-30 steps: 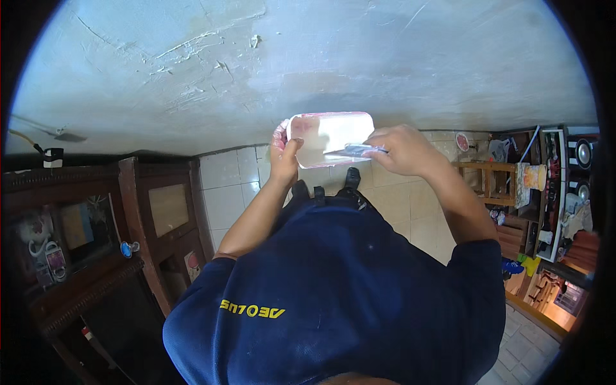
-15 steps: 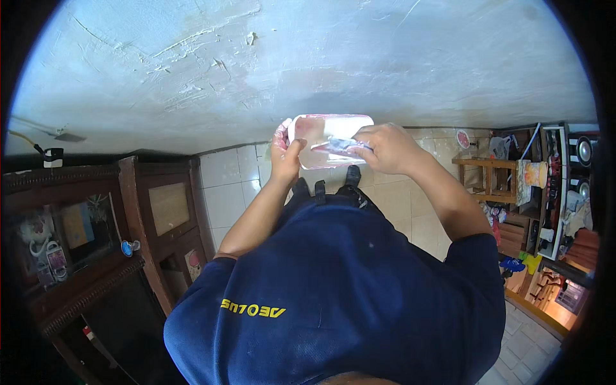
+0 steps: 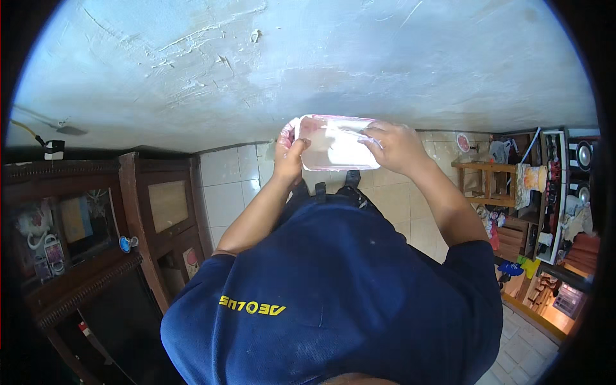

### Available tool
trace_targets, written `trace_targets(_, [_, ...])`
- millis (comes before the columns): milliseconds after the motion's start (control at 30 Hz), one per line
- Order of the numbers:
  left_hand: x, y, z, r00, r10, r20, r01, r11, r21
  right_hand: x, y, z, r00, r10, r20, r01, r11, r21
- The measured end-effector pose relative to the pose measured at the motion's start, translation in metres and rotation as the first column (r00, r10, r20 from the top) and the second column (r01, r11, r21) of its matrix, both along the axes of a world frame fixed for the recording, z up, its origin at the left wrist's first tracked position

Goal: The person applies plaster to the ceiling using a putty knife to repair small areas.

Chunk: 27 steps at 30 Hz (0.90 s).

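A shallow rectangular tray (image 3: 314, 156), whitish with a pink rim, is held up in front of the wall. Gripping its left end, my left hand (image 3: 289, 154) has the thumb over the inside and the fingers, smeared white, around the outer edge. White paste fills the middle and right of the tray. My right hand (image 3: 396, 149) is closed at the tray's right end on a putty knife (image 3: 367, 136). The knife's blade is coated with paste and partly lost in the glare; most of its handle is hidden by the fingers.
A pale blue-grey wall (image 3: 333, 70) with rough plaster ridges rises just ahead. Dark wooden cabinets (image 3: 135, 212) stand at left. To the right are a wooden stool (image 3: 484, 183), a bucket (image 3: 534, 178) and cluttered shelves. Tiled floor (image 3: 224, 186) lies below.
My right hand has shifted slightly right and turned, and the knife shows less of its blade. The tray has moved a little to the right.
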<state>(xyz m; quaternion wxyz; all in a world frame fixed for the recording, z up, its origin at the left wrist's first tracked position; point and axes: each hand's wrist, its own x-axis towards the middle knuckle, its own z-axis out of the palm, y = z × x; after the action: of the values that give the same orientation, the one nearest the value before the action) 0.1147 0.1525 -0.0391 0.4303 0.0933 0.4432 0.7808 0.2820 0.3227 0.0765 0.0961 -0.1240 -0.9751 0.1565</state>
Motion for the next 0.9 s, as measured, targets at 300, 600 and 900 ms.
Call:
trace_targets(300, [0.003, -0.004, 0.004, 1.000, -0.009, 0.023, 0.008, 0.999, 0.053, 0.003, -0.021, -0.010, 0.999, 0.032, 0.036, -0.028, 0.992, -0.120])
trace_targets(600, [0.006, -0.002, 0.003, 1.000, -0.011, 0.023, 0.009, 0.998, 0.056, 0.012, -0.021, -0.013, 1.000, 0.021, -0.008, -0.021, 0.999, -0.049])
trace_targets(900, [0.008, 0.002, 0.014, 0.999, -0.028, 0.034, 0.026, 0.998, 0.056, 0.016, -0.015, -0.020, 0.991, -0.080, -0.105, 0.083, 0.996, 0.029])
